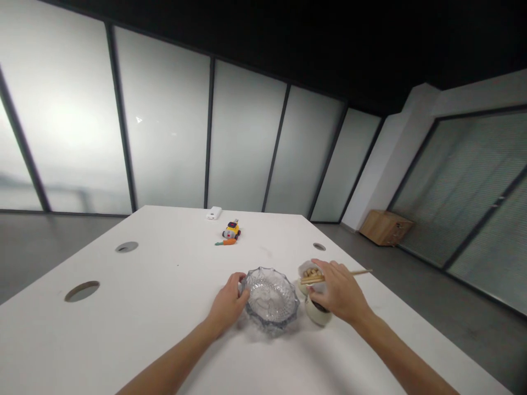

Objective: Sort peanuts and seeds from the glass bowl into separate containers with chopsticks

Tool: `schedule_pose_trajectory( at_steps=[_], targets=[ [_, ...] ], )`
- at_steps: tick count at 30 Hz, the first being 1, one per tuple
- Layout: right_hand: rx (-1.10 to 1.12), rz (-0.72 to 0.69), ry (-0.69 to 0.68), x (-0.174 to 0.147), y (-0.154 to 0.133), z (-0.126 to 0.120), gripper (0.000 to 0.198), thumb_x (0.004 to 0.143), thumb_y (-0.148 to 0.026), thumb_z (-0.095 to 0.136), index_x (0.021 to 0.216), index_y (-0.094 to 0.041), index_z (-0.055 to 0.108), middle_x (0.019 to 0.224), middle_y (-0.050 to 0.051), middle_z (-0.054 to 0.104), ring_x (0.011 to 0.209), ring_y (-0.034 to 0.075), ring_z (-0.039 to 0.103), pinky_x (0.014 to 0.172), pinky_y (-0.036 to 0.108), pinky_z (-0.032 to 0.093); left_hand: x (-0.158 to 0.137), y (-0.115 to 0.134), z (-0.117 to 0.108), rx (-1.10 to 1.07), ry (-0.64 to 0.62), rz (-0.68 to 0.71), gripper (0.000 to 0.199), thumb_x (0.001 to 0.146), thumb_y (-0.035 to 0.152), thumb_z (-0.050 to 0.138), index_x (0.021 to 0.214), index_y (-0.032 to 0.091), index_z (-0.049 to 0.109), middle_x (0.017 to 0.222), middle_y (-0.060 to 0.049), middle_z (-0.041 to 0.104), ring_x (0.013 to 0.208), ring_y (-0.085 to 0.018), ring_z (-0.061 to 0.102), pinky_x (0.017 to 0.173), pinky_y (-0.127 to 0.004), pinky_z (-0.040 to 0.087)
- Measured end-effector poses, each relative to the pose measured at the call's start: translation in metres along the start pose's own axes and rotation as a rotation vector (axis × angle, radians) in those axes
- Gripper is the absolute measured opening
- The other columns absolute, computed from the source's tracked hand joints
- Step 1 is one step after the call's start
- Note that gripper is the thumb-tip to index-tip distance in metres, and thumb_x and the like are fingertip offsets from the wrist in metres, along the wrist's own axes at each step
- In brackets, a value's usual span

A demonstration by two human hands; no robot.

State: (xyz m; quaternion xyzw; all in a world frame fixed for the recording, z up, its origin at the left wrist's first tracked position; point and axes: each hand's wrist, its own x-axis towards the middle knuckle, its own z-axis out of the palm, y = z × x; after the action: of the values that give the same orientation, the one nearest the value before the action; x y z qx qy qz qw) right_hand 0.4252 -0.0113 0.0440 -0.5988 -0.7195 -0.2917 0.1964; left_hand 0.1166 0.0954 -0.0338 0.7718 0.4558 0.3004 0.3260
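Observation:
A clear glass bowl (269,321) with a scalloped rim stands on the white table. My left hand (228,299) is closed on its left rim, thumb and fingers at the glass. To the bowl's right, my right hand (340,288) grips a pair of wooden chopsticks (361,271), their tips pointing left. Beneath those tips is a small pale cup (302,288) with a whitish lining and tan, peanut-like pieces (312,272). Nearer to me, a second pale cup (316,315) with a dark inside is partly hidden under my right hand.
Farther back on the table (173,312) are a yellow toy car (231,230), an orange-handled screwdriver (228,241) and a white box-shaped device (214,213). Round holes (82,291) pierce the tabletop. A wooden cabinet (385,227) stands on the floor at right.

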Motion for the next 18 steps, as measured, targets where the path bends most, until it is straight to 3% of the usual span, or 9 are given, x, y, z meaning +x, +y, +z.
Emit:
schedule_pose_trajectory(
  at_steps=[8, 14, 18],
  targets=[
    [-0.220, -0.602, -0.359, 0.079, -0.040, 0.001, 0.035, 0.079, -0.029, 0.074, 0.111, -0.018, 0.066, 0.095, 0.011, 0.070, 0.088, 0.029, 0.061, 0.082, 0.042, 0.044, 0.001, 0.005, -0.002, 0.058, -0.028, -0.007, 0.038, 0.098, 0.028, 0.050, 0.135, 0.021, 0.054, 0.128, -0.009, 0.071, 0.101, -0.023, 0.071, 0.088, -0.029, 0.048],
    [-0.266, -0.926, -0.390, 0.096, -0.070, -0.001, 0.020, 0.086, -0.019, 0.068, 0.106, -0.018, 0.067, 0.087, 0.007, 0.068, 0.082, 0.024, 0.056, 0.078, 0.038, 0.040, 0.001, 0.009, -0.004, 0.081, -0.026, -0.009, 0.037, 0.097, 0.028, 0.052, 0.134, 0.022, 0.055, 0.136, -0.008, 0.068, 0.114, -0.025, 0.069, 0.095, -0.030, 0.048],
    [-0.276, -1.019, -0.349, 0.104, -0.087, -0.007, 0.020, 0.098, -0.009, 0.053, 0.099, -0.022, 0.068, 0.087, 0.004, 0.068, 0.084, 0.022, 0.055, 0.076, 0.036, 0.039, -0.001, 0.011, -0.005, 0.078, -0.034, -0.001, 0.036, 0.097, 0.028, 0.052, 0.133, 0.022, 0.055, 0.136, -0.009, 0.068, 0.114, -0.026, 0.069, 0.096, -0.031, 0.048]
  ],
)
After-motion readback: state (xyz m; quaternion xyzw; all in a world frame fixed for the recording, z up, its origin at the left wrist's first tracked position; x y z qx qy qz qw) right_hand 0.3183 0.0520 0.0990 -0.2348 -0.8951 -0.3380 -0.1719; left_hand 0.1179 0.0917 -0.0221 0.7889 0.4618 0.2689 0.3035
